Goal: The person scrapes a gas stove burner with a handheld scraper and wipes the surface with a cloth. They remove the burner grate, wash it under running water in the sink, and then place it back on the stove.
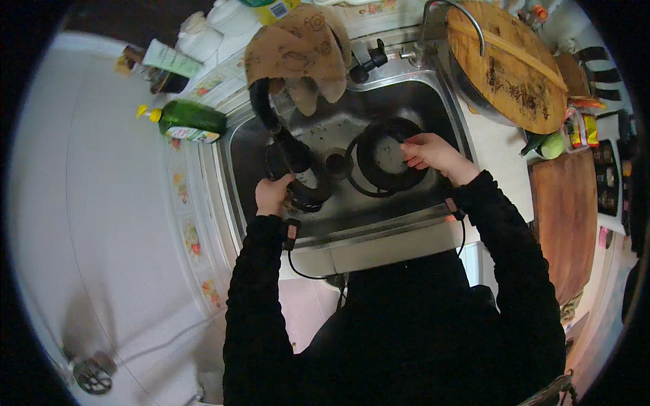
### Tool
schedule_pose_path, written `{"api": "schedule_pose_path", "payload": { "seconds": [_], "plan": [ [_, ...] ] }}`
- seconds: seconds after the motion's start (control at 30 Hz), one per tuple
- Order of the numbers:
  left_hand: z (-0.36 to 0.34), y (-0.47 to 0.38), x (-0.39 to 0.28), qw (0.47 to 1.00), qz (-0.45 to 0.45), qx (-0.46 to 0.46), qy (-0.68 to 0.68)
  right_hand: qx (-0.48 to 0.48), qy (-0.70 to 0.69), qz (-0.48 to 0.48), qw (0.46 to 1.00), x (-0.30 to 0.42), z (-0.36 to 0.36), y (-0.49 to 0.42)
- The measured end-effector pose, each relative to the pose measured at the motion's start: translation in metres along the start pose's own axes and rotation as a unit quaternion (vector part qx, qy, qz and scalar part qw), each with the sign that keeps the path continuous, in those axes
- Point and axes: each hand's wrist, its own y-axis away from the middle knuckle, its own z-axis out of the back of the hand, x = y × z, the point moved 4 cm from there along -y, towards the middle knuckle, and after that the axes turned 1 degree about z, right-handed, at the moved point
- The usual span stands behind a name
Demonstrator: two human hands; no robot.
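Observation:
My left hand [274, 194] grips the near edge of a dark, curved object [317, 190] at the left side of a stainless steel sink [350, 215]. A thick black tube-like piece [292, 147] runs up from there toward a brown patterned cloth [297, 53]; how the dark parts join is unclear. My right hand [434, 155] pinches the right side of a wide black ring-shaped object [373, 165] in the sink's right half. A thinner black loop [353, 177] shows along its left edge. Between the two dark objects lies the round drain [335, 163].
A curved metal faucet [475, 23] rises behind the sink at right, beside a pot with a wooden lid [508, 71]. A green pump bottle [193, 121] stands on the left ledge. At right lies a wooden board [566, 218] near a green vegetable [552, 147].

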Motion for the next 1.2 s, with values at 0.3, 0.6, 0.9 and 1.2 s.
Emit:
{"api": "schedule_pose_path", "payload": {
  "seconds": [0.3,0.6,0.9,1.2],
  "plan": [
    [-0.050,0.003,-0.020,0.839,-0.348,-0.106,-0.405,-0.017,0.027,0.010,0.999,-0.007,0.015,-0.014],
    [-0.075,0.003,-0.004,0.810,-0.353,-0.101,-0.458,-0.021,0.046,0.033,0.998,-0.005,0.033,-0.020],
    [-0.081,0.004,-0.007,0.813,-0.331,-0.072,-0.474,0.007,0.088,0.056,0.995,0.016,0.020,-0.034],
    [-0.049,0.004,-0.020,0.880,-0.306,-0.104,-0.348,-0.168,0.086,0.132,0.973,0.070,0.031,-0.064]
  ]
}}
